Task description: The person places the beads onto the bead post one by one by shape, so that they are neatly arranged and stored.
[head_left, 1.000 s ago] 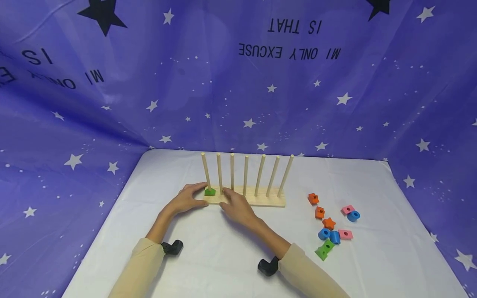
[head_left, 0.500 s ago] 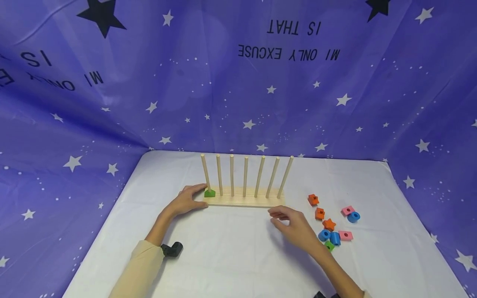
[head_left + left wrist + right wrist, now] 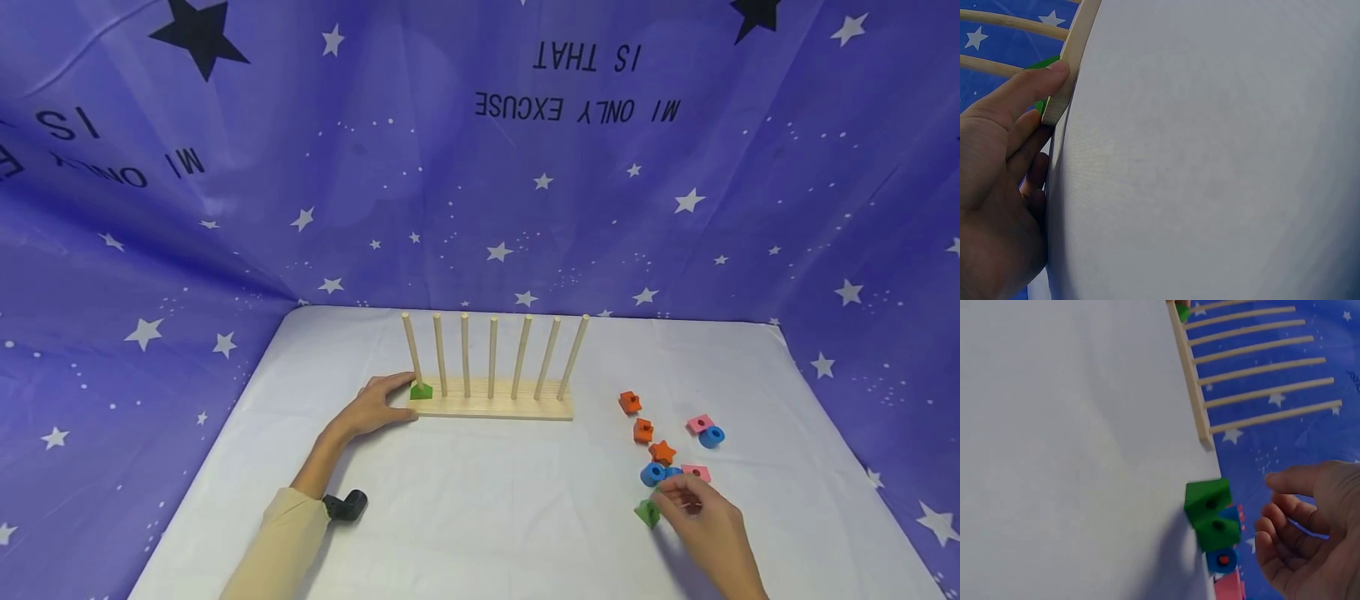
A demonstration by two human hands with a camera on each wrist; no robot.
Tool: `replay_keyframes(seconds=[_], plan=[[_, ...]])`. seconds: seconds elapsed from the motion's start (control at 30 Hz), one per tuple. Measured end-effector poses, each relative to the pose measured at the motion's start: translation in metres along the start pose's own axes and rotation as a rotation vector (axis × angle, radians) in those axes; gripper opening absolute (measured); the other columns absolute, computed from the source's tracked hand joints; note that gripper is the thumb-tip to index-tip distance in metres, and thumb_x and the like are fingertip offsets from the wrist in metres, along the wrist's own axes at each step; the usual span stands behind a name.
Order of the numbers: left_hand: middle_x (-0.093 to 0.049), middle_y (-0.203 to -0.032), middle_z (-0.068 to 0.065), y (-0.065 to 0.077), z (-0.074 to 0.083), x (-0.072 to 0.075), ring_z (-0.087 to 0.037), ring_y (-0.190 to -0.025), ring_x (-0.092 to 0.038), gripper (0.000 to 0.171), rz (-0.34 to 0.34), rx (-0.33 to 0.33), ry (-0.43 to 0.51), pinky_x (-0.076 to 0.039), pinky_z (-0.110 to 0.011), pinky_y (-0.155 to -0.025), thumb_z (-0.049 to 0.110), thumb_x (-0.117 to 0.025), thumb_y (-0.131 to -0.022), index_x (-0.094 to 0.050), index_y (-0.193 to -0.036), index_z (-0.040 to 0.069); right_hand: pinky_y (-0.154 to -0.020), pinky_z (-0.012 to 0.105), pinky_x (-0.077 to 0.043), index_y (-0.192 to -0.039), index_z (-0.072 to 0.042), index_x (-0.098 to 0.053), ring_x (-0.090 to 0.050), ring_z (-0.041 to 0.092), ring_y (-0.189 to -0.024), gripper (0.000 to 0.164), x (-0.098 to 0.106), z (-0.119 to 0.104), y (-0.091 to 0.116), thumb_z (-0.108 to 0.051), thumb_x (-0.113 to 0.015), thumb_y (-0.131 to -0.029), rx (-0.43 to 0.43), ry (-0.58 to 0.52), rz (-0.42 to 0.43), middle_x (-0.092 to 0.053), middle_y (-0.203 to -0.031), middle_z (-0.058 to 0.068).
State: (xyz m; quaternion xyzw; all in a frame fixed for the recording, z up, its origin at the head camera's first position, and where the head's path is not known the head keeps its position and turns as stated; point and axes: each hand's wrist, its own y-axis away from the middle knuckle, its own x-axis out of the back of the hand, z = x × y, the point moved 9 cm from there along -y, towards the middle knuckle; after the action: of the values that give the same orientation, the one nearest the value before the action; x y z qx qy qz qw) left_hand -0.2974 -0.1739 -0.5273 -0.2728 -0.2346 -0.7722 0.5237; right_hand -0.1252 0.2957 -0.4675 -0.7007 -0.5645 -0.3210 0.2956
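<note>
Fingers (image 3: 392, 382) of the left hand (image 3: 367, 410) grip one end of a pale wooden base (image 3: 495, 407), thumb at its front edge; seven upright wooden pegs (image 3: 492, 358) stand to their right. Just beside these fingertips, a green angular block (image 3: 422, 392) sits at the bottom of the nearest peg. The right hand (image 3: 708, 521) hovers with fingers loosely curved, narrowly parted from the thumb. Near its fingertips lie two green triangular blocks (image 3: 1204, 509) with holes; blue cylinders (image 3: 652, 474) are just past these, orange star-shaped pieces (image 3: 643, 431) farther off.
</note>
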Motion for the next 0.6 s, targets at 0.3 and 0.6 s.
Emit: replay_keyframes(seconds=[0.3, 0.6], plan=[[-0.045, -0.15, -0.017, -0.001, 0.001, 0.0, -0.042, -0.138, -0.032, 0.077, 0.001, 0.004, -0.009, -0.02, -0.069, -0.109, 0.034, -0.08, -0.083, -0.048, -0.148, 0.008, -0.062, 0.031, -0.046, -0.085, -0.004, -0.067, -0.056, 0.015, -0.067, 0.024, -0.023, 0.047, 0.015, -0.025, -0.077, -0.087, -0.266, 0.062, -0.173, -0.061, -0.068, -0.004], [-0.044, -0.151, -0.018, 0.001, 0.004, 0.0, -0.042, -0.139, -0.03, 0.077, -0.002, 0.016, 0.024, -0.02, -0.069, -0.109, 0.033, -0.08, -0.083, -0.048, -0.149, 0.008, -0.065, 0.034, -0.047, -0.091, 0.0, -0.069, -0.054, 0.018, -0.07, 0.04, -0.037, 0.036, 0.009, -0.039, -0.077, -0.087, -0.287, 0.072, -0.217, -0.061, -0.07, -0.002]])
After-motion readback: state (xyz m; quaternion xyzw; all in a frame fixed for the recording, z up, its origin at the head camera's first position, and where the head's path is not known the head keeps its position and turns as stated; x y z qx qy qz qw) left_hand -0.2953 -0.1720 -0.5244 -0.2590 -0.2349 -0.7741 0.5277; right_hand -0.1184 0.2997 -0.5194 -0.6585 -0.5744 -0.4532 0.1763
